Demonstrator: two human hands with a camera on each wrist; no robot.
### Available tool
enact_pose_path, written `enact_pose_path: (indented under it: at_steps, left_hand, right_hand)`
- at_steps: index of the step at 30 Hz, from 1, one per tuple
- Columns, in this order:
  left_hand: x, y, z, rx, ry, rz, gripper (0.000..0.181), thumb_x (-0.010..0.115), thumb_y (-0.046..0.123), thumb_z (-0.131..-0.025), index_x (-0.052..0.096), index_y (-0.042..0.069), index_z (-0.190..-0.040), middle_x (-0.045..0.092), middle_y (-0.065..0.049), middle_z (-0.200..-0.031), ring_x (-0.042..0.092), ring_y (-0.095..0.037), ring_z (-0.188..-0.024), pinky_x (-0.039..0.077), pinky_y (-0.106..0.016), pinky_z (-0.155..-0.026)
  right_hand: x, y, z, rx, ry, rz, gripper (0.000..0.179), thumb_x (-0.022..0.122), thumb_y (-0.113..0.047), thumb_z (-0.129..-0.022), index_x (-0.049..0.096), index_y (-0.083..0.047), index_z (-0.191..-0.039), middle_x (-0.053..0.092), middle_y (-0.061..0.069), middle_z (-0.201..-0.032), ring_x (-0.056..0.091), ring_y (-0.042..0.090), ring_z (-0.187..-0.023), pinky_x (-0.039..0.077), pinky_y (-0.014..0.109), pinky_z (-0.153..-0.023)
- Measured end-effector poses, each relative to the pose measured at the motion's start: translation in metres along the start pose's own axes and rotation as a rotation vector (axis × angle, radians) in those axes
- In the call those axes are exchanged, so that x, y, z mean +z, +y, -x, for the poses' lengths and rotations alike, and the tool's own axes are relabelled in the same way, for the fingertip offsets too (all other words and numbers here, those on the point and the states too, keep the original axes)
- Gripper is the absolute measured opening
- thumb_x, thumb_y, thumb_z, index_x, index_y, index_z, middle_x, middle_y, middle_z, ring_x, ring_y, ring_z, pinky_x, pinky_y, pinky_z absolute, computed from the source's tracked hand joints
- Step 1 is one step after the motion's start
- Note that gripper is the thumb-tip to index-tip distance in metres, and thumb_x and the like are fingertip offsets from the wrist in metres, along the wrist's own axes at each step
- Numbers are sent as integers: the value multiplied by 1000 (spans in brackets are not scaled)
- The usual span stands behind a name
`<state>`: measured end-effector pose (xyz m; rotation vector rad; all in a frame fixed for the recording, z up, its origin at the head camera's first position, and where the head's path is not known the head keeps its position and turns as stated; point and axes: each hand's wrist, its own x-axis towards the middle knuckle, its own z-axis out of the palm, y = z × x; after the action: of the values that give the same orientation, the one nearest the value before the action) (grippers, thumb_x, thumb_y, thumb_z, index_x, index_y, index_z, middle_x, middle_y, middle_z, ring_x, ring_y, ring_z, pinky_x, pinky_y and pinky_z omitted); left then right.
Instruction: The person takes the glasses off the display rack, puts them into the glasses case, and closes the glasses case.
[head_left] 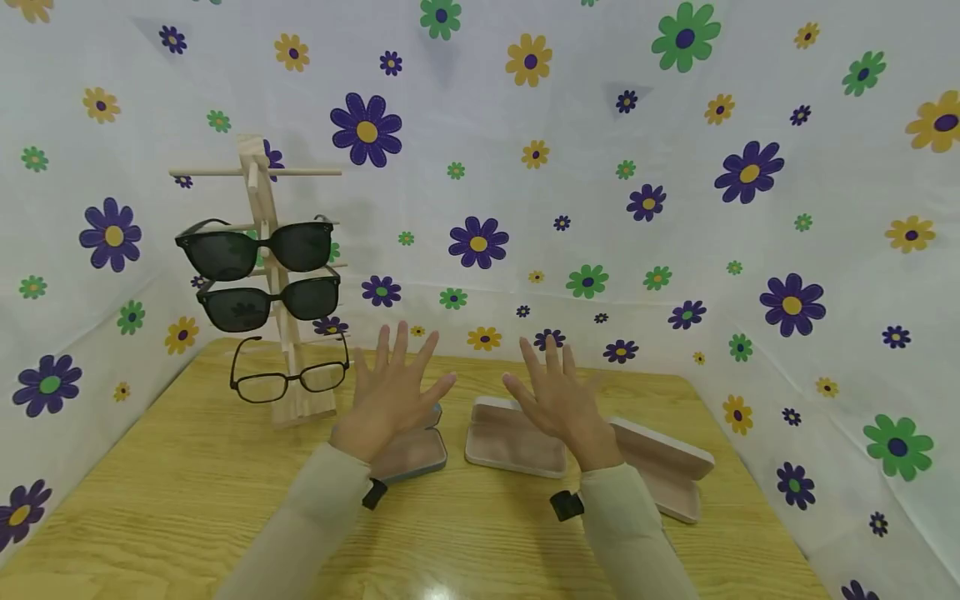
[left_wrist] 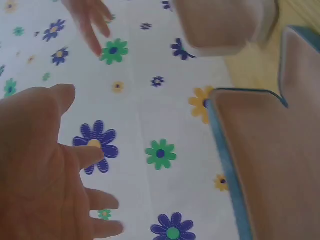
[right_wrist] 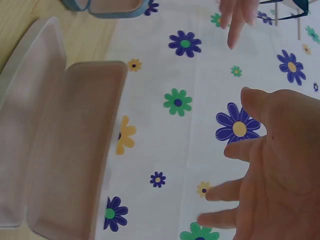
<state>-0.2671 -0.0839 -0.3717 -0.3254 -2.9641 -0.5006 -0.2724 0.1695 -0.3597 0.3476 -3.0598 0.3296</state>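
Both hands are raised over the table with fingers spread and nothing in them. In the head view my left hand overlaps an open blue glasses case with a pinkish lining. My right hand covers part of an open white glasses case. Beyond my right wrist lies another open white case, partly hidden by the sleeve. The left wrist view has the left palm beside the blue case; the right wrist view has the right palm apart from a white case.
A wooden display stand at the left holds two pairs of dark sunglasses and clear black-framed glasses below. Its top peg is bare. Flower-printed cloth surrounds the wooden table at the back and sides.
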Motion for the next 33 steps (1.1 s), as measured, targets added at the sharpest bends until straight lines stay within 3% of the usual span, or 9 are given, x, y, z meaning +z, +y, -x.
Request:
enact_pose_path:
  at_steps: [4,9,13,15,17,22,25,29,33]
  left_hand:
    - [-17,3,9,82,-55,161,72,34,68,-104,12,38,-166,4,-18,-174,14,-49,-158,21,-79,-117]
    - [-45,1,23,200,-95,359,66,43,61,-106,17,44,-164,17,-8,-174,24,-39,-158,28,-70,-120]
    - [-62,-8,30,340,-66,387,62,50,47,-108,30,29,-164,34,-6,-168,32,-35,-156,30,-61,-123]
    - [-71,-14,33,377,-47,378,58,53,39,-108,38,22,-161,41,-8,-165,41,-38,-151,35,-60,-121]
    - [-81,-22,38,379,-32,364,53,57,33,-107,47,17,-156,47,-11,-160,49,-40,-144,42,-60,-116]
    - [-109,-41,58,324,-13,310,43,60,29,-106,59,18,-147,60,-10,-149,60,-40,-133,51,-61,-105]
    - [-124,-53,70,319,39,308,39,62,26,-105,64,16,-143,65,-14,-143,66,-39,-125,56,-58,-99]
    - [-143,-72,80,268,152,290,35,65,25,-104,68,15,-137,70,-16,-134,73,-36,-110,64,-41,-83]
    - [-160,-90,87,182,203,266,37,64,27,-104,68,13,-138,70,-19,-133,75,-40,-105,59,-18,-72]
  right_hand:
    - [-7,-1,-1,-129,1,-71,70,37,-52,-110,21,-13,-166,25,26,-168,29,51,-153,32,73,-116]
    - [-21,-1,-3,-239,-16,-246,65,43,-43,-111,28,-6,-163,43,24,-160,46,45,-145,37,61,-120]
    - [-34,-3,-2,-262,11,-363,62,47,-40,-110,32,-8,-162,53,27,-151,57,47,-135,45,64,-112]
    - [-40,-6,-3,-269,31,-409,60,48,-39,-110,35,-10,-161,57,26,-148,60,45,-132,47,64,-109]
    - [-46,-12,-4,-276,49,-465,57,50,-37,-109,38,-13,-159,59,22,-147,63,42,-130,48,63,-108]
    - [-57,-29,-9,-298,83,-607,49,54,-32,-108,48,-15,-154,67,18,-139,70,35,-118,57,54,-99]
    - [-64,-41,-13,-312,101,-639,45,55,-32,-107,53,-15,-150,70,15,-134,73,31,-110,60,48,-93]
    - [-72,-57,-24,-344,118,-644,42,58,-30,-106,58,-13,-145,72,15,-130,74,29,-106,61,45,-90]
    - [-78,-74,-36,-371,100,-689,40,59,-26,-105,60,-10,-142,72,17,-129,74,29,-105,62,41,-87]
